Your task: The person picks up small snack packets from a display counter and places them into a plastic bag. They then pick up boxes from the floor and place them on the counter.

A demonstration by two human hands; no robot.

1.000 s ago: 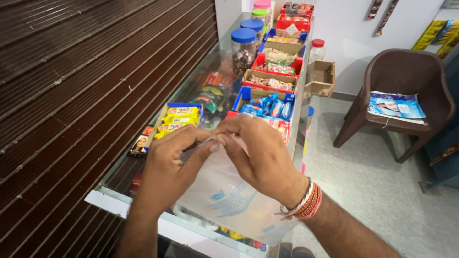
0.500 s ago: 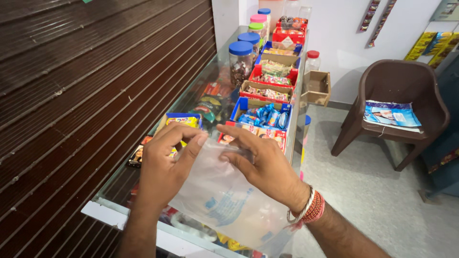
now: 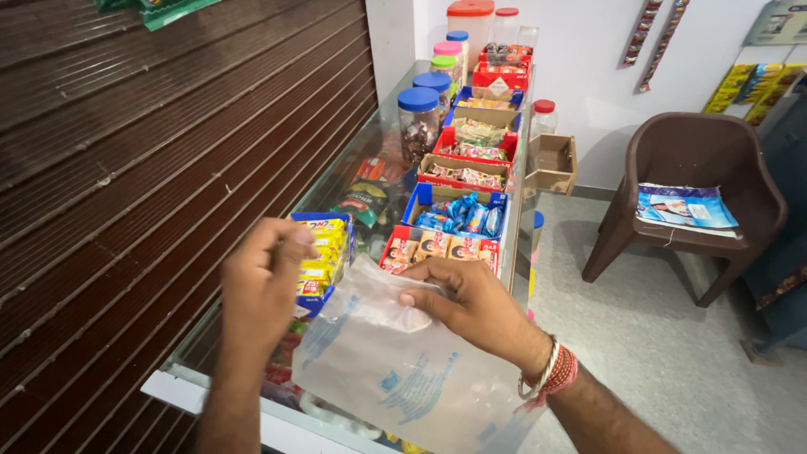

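A clear plastic bag (image 3: 403, 370) with blue print is held low over the near end of the glass-topped table (image 3: 336, 181), its upper edge bunched under the fingers of the right hand (image 3: 471, 304), which is closed on it; red and white bangles (image 3: 551, 376) are worn on that wrist. The left hand (image 3: 265, 282) is raised just beside the bag's left edge with the fingers curled in loosely; whether the bag is pinched by it cannot be told. Directly behind the left hand, a blue box (image 3: 324, 256) filled with yellow-wrapped bars is partly covered by the knuckles. Beside it, behind the right hand, a red box of orange snack packets (image 3: 437, 248) is seen, and behind that a blue tray heaped with blue-wrapped sweets (image 3: 461, 214). Further along the table, cardboard and red trays of mixed sweets (image 3: 471, 155) are lined up, with blue-lidded jars (image 3: 418, 122) of dark wrapped candies to their left. At the far end, taller jars with pink, green and red lids (image 3: 471, 21) are ranged against the white wall. To the left, a brown rolling shutter (image 3: 151, 151) is closed. On the floor to the right, a brown plastic chair (image 3: 698, 160) carries a blue-and-white packet (image 3: 685, 206).
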